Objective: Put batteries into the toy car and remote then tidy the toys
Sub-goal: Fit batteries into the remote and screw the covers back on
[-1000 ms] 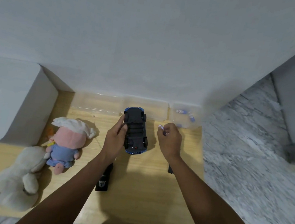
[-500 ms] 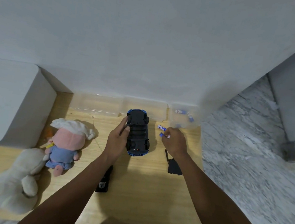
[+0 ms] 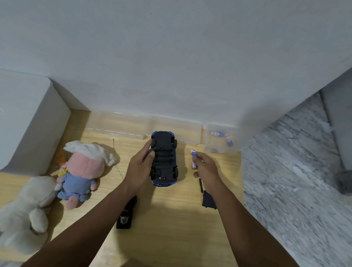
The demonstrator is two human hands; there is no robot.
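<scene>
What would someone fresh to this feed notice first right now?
The car lies upside down mid-table, its open battery bay facing up, steadied by the left hand. Just to its right, the right hand pinches blue-and-white batteries, with more in the clear bin at the table's back right corner. Two plush toys lie on the left, and the black remote sits near the front under the left forearm.

Left hand (image 3: 138, 168) and right hand (image 3: 207, 170): bare, no rings or watch visible. Forearms bare, no sleeves in view.
</scene>
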